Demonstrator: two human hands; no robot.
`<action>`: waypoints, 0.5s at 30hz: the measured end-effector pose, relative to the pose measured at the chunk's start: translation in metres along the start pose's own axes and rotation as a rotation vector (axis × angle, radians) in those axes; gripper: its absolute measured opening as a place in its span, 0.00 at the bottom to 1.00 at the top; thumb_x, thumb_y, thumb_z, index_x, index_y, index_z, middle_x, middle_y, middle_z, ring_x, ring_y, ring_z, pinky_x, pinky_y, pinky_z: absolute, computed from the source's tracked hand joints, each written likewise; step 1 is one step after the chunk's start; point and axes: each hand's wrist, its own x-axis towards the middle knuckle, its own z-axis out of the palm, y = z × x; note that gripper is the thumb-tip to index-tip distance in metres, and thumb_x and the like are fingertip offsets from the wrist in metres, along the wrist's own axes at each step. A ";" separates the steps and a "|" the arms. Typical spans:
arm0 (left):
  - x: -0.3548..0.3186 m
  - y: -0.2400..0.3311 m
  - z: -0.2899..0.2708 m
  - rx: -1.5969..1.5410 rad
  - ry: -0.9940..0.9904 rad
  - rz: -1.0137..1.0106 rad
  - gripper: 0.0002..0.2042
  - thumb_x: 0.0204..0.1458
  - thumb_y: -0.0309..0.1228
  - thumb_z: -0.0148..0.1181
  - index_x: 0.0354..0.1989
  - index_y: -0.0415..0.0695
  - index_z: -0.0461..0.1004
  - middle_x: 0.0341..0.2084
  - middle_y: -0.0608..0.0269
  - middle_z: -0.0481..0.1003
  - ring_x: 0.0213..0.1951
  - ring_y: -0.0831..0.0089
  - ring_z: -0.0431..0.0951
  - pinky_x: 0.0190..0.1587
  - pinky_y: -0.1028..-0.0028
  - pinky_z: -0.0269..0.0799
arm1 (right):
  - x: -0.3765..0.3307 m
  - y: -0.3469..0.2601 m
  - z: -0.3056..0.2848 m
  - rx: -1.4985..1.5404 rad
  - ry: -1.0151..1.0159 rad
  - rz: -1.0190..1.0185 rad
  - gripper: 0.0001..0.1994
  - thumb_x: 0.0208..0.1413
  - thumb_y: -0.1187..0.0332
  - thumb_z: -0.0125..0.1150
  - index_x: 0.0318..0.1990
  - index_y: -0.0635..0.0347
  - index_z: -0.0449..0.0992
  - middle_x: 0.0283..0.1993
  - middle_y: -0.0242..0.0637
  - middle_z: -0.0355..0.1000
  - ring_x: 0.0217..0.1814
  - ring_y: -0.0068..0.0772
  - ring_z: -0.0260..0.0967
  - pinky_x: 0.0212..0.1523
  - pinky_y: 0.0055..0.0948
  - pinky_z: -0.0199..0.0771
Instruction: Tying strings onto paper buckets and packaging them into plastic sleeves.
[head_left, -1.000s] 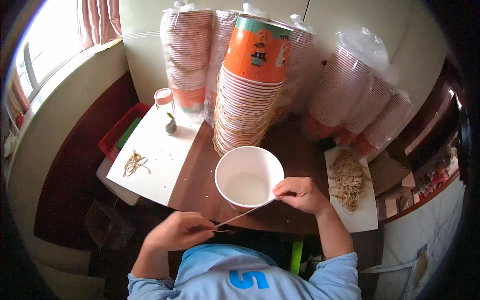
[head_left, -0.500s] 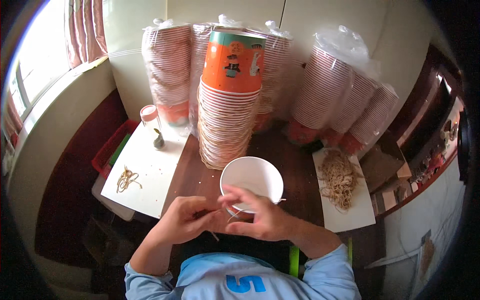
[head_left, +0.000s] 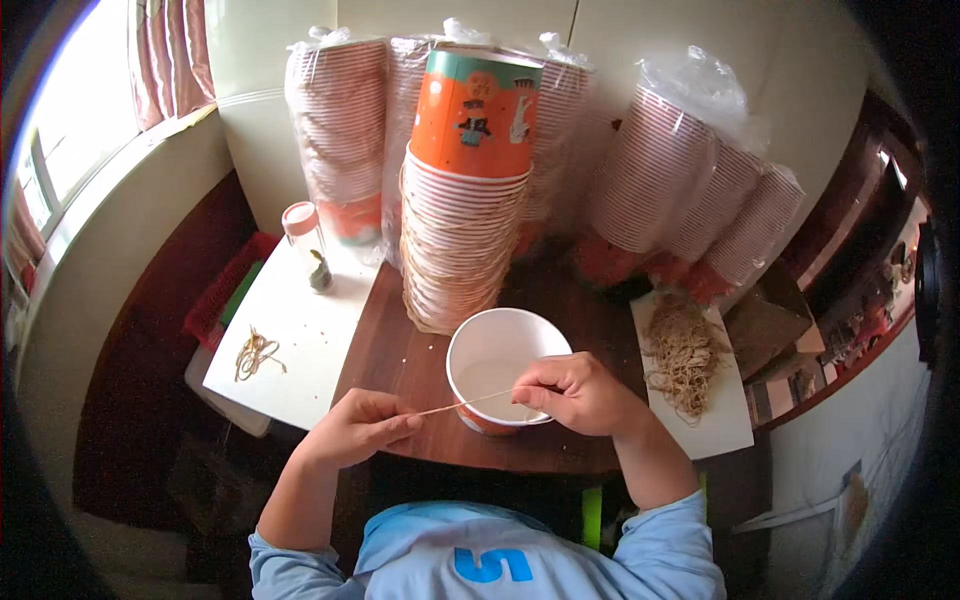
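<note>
A thin beige string (head_left: 465,403) is stretched between my two hands. My left hand (head_left: 365,428) pinches one end of it, left of a paper tub. My right hand (head_left: 573,392) grips the string at the tub's right front rim. The paper tub (head_left: 500,345) stands upright, white inside with orange showing low on its outside. The string crosses in front of its near rim; whether it also goes round the tub I cannot tell. Behind it rises a tall stack of nested tubs (head_left: 468,210), many with string around them, topped by an orange and green one.
Plastic-wrapped tub stacks (head_left: 335,140) stand at the back left, others (head_left: 655,170) at the back right. A heap of string (head_left: 685,350) lies on the right white board, a few strands (head_left: 257,353) on the left one. A clear bottle (head_left: 305,245) with a pinkish lid stands nearby.
My hands, close together before the tub, have moved apart, left hand to the left and right hand to the right and farther away. The string is now drawn straight between them.
</note>
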 end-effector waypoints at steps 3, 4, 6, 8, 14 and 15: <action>0.003 -0.003 -0.001 -0.058 0.008 0.023 0.13 0.56 0.34 0.57 0.24 0.38 0.75 0.17 0.74 0.70 0.22 0.87 0.68 0.23 0.85 0.63 | -0.001 -0.001 -0.012 -0.240 -0.194 0.068 0.06 0.50 0.68 0.60 0.31 0.61 0.77 0.33 0.38 0.74 0.38 0.32 0.71 0.40 0.30 0.68; 0.006 -0.002 -0.003 -0.028 -0.053 0.068 0.13 0.56 0.34 0.56 0.24 0.38 0.74 0.17 0.74 0.69 0.21 0.88 0.67 0.21 0.85 0.61 | -0.001 -0.003 -0.014 -0.435 -0.274 0.031 0.06 0.50 0.67 0.61 0.30 0.60 0.77 0.37 0.39 0.73 0.44 0.38 0.70 0.44 0.35 0.68; 0.009 0.011 0.007 -0.016 -0.030 0.034 0.14 0.57 0.35 0.56 0.24 0.38 0.74 0.16 0.75 0.68 0.19 0.88 0.65 0.20 0.85 0.60 | 0.005 -0.014 -0.010 -0.460 -0.318 0.046 0.13 0.47 0.65 0.63 0.39 0.59 0.76 0.45 0.42 0.70 0.51 0.41 0.66 0.51 0.37 0.64; 0.017 0.022 0.015 0.032 -0.089 0.003 0.14 0.57 0.35 0.56 0.24 0.37 0.75 0.16 0.75 0.68 0.20 0.88 0.65 0.20 0.85 0.60 | 0.015 -0.020 0.006 -0.235 0.070 -0.185 0.25 0.46 0.64 0.65 0.52 0.61 0.69 0.49 0.47 0.68 0.53 0.44 0.65 0.55 0.37 0.63; 0.038 0.011 0.027 -0.089 -0.139 0.072 0.12 0.57 0.35 0.56 0.32 0.38 0.77 0.21 0.72 0.72 0.23 0.86 0.68 0.23 0.84 0.63 | 0.028 -0.009 0.052 0.181 -0.030 0.049 0.24 0.51 0.76 0.60 0.57 0.66 0.63 0.48 0.42 0.69 0.49 0.26 0.69 0.45 0.23 0.71; 0.038 0.008 0.027 -0.191 -0.133 -0.001 0.12 0.57 0.36 0.54 0.35 0.38 0.76 0.22 0.72 0.72 0.24 0.85 0.69 0.25 0.84 0.64 | 0.026 -0.004 0.053 0.182 -0.032 0.047 0.24 0.51 0.76 0.60 0.57 0.66 0.63 0.48 0.42 0.69 0.49 0.26 0.69 0.45 0.23 0.71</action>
